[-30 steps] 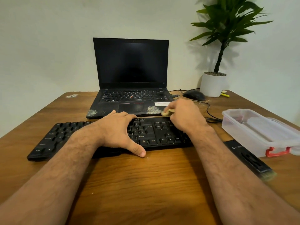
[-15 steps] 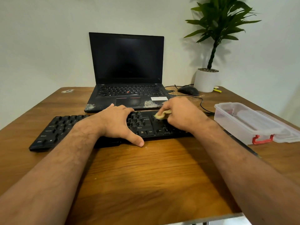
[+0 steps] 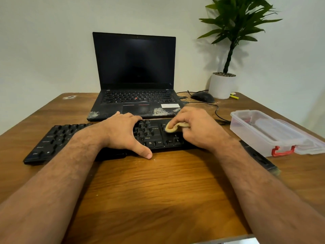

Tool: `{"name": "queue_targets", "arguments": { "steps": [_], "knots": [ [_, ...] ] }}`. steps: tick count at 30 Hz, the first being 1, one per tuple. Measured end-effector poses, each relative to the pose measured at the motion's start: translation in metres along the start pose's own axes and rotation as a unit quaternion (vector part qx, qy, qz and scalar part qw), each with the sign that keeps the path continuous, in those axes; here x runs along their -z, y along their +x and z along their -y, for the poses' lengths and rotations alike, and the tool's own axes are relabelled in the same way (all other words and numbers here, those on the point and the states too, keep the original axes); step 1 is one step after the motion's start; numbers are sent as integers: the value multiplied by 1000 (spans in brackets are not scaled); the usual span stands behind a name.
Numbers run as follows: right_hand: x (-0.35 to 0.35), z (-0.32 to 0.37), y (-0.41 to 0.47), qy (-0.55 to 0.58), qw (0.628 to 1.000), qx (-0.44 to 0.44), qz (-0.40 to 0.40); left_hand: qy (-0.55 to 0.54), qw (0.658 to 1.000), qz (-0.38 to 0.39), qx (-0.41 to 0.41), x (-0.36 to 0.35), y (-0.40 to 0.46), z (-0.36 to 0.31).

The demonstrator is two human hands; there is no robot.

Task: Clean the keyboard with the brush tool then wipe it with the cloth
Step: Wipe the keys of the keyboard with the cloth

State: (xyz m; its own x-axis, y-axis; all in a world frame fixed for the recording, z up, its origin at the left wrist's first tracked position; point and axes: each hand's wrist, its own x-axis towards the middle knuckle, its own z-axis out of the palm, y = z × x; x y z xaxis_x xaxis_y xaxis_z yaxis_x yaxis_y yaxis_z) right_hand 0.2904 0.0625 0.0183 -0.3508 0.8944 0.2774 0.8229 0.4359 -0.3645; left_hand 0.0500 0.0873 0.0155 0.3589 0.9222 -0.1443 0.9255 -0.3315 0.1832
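1. Keyboard (image 3: 58,138) is lying on the desk (image 3: 158,191) in front of the laptop (image 3: 135,76).
2. I'm bracing it with left hand (image 3: 121,134), fingers flat.
3. Right hand (image 3: 198,127) is pinching the cloth (image 3: 173,127) on right-side keys; I'd be keeping strokes light and overlapping.

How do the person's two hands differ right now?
The left hand lies spread on the keyboard, fingers fairly straight, thumb on the table, holding nothing; the right hand has fingers curled, pinching a tan cloth against the keys. Both hands rest over the same black keyboard.
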Motion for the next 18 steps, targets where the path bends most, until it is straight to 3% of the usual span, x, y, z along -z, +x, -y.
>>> {"name": "queue_targets", "arguments": {
  "steps": [3, 6, 9, 11, 15, 18],
  "knots": [
    [-8, -3, 6, -22, 1000, 10, -1, -2, 1000, 0, 5, 1, 0, 1],
    [-8, -8, 13, -41, 997, -21, -70, -3, 1000, 0, 3, 0, -1, 0],
    [-13, -2, 14, -9, 1000, 20, -19, 1, 1000, 2, 8, 1, -3, -3],
    [-15, -1, 18, -28, 1000, -11, -6, 1, 1000, -4, 10, 1, -4, -4],
    [-9, -6, 21, -91, 989, -102, -56, -2, 1000, -4, 8, 1, -5, -6],
    [-9, 4, 12, -19, 999, -32, -33, 1, 1000, -3, 8, 2, -5, -9]
  ]
}}
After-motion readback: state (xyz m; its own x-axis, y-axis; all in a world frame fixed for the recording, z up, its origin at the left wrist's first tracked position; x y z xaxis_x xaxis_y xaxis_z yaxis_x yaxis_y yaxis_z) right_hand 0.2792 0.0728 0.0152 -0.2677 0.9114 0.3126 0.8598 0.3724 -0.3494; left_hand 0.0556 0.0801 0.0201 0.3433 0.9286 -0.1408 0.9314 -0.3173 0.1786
